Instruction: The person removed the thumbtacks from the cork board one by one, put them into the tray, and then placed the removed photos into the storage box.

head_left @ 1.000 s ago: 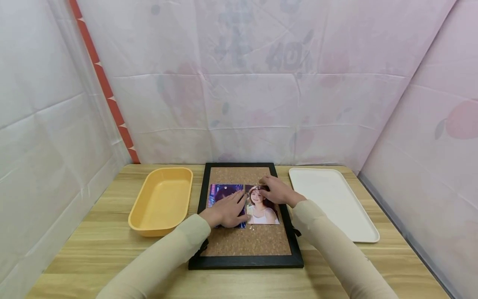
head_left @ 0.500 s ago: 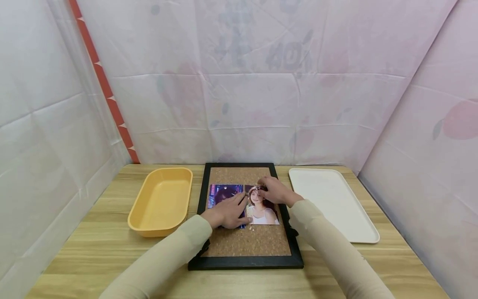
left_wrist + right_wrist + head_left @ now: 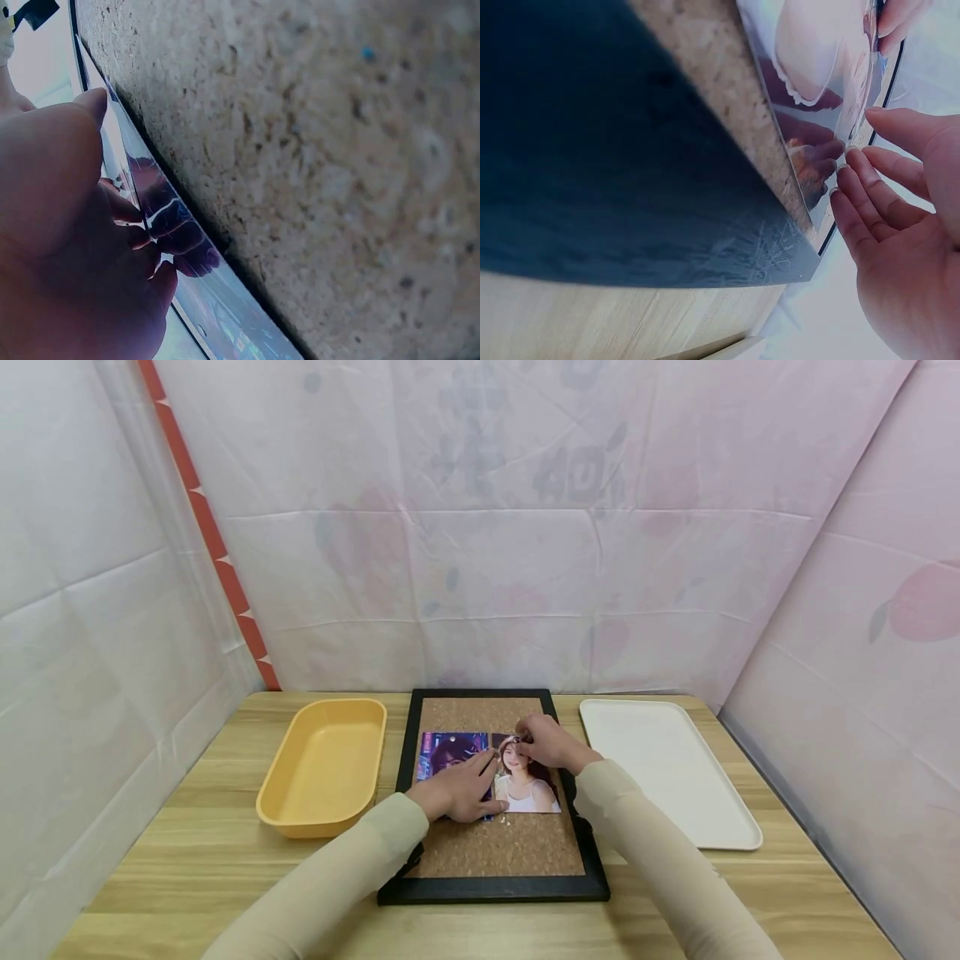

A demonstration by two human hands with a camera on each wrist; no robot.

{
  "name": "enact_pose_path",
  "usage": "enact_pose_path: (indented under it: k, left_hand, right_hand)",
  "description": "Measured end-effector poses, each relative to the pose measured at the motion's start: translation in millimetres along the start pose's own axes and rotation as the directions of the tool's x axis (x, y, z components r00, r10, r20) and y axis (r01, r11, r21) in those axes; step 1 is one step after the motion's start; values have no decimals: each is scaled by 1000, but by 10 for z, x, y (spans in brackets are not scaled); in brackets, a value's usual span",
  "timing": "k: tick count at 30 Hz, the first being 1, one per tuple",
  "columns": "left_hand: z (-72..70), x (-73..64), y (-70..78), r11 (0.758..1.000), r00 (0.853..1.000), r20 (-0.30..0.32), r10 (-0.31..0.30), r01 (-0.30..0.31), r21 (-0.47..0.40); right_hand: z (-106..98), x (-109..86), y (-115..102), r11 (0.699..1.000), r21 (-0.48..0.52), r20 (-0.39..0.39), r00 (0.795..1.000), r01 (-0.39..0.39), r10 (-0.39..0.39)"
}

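Observation:
Two photos lie side by side on a black-framed cork board (image 3: pixel 495 852). The left one is a purple-blue photo (image 3: pixel 438 756) with a small silvery push pin (image 3: pixel 452 739) near its top. The right one is a portrait photo (image 3: pixel 528 793) of a person in a white top. My left hand (image 3: pixel 457 789) rests with fingers extended over the purple photo, its fingertips and thumb reaching the portrait's left edge. At the portrait's top, my right hand (image 3: pixel 551 743) pinches a small silvery push pin (image 3: pixel 516 740) between thumb and fingers, mostly hidden. The right wrist view shows its fingertips (image 3: pixel 844 169) close to the glossy photo.
A yellow tray (image 3: pixel 326 822) stands left of the board, and a flat white tray (image 3: pixel 675 768) lies to its right. Tiny pale bits (image 3: pixel 506 821) sit on the cork below the photos. Fabric walls (image 3: pixel 495 568) enclose the wooden table (image 3: pixel 187 860).
Both hands stay nearly in place. The right hand has shifted very slightly left at the portrait's top, and the left thumb has slid slightly right along its lower edge.

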State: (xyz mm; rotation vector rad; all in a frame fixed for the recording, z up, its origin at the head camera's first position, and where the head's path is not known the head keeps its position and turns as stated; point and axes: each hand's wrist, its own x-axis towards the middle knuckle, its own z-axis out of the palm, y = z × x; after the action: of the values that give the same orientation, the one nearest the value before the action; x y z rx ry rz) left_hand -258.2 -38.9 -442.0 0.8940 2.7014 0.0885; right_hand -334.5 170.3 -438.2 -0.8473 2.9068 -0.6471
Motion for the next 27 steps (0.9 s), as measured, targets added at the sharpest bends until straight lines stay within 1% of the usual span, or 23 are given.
enact_pose_path:
  k: [3,7,12,17,20,24,27]
  left_hand:
    - [-9,-5,6,1000,1000,0,2,-2,-6]
    - [-27,-10,19,1000,1000,11,5,-4,-7]
    - [-16,5,21,1000,1000,30,-1,0,21]
    - [-12,16,24,999,999,30,-14,12,47]
    - [8,43,13,998,999,43,-15,12,57]
    - [58,96,-12,998,999,43,-5,3,62]
    - [59,117,-15,998,999,42,-5,3,63]
  right_hand:
    - [-1,15,-2,1000,7,-6,1000,1,-1]
    - [2,31,-1,1000,-8,-15,1000,-18,17]
    - [18,58,6,999,-26,-18,1000,-26,26]
    - [21,81,-2,1000,-20,-22,1000,-20,20]
    - [19,89,-8,1000,-11,-25,999,-29,28]
    - [21,92,-11,999,-9,-30,999,-33,32]
    - [36,96,-5,999,-11,-42,999,-30,30]
